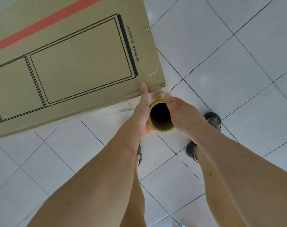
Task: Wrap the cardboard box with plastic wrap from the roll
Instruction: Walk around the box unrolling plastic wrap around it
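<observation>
A large cardboard box [70, 63] with black line drawings and a red stripe fills the upper left and stands on the tiled floor. Just off its near right corner I hold the plastic wrap roll [159, 126] upright, so I look down its dark cardboard core with a yellow rim. My left hand [142, 112] grips the roll's left side, its thumb stretched up against the box edge. My right hand [180, 112] cups the roll's right side, thumb over the rim. A thin sheet of clear wrap [113, 110] runs from the roll along the box's lower side.
White floor tiles [229, 63] with dark grout lines spread all around to the right and below. My two feet in dark sandals [213, 119] stand under my arms, close to the roll.
</observation>
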The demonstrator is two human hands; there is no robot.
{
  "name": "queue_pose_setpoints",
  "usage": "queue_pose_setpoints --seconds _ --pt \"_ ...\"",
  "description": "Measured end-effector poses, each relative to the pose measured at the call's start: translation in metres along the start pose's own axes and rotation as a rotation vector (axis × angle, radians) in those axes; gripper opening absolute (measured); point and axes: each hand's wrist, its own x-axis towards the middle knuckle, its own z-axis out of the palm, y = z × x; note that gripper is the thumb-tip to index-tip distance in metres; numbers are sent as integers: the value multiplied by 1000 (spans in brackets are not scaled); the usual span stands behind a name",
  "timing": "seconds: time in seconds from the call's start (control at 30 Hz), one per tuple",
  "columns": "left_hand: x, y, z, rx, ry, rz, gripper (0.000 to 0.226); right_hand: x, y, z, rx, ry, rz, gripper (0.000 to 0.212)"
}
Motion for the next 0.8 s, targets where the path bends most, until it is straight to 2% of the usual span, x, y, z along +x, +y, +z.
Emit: queue_pose_setpoints --seconds 0.07,0.13,0.23,0.37,0.47,0.57,0.63,0.8 --pt "3 -3 6 7 73 33 117 4 1 -4 14 -13 22 74" --pt "7 -5 7 -27 142 85 116 6 1 -3 167 -71 70 82" --pt "5 -4 12 -80 103 78 111 9 3 -7 301 -112 97 77" --pt "4 -4 22 -99 14 19 119 9 11 -22 1 -80 19 79" --pt "2 -1 37 -66 83 8 138 9 11 -35 -127 -105 -15 77" --pt "5 -2 46 -98 188 56 106 14 12 -41 28 -190 3 74" --pt "5 -3 49 -137 147 49 108 18 11 -47 132 -188 64 70" --pt "4 -7 57 -251 3 36 115 24 12 -64 -218 -134 -75 78"
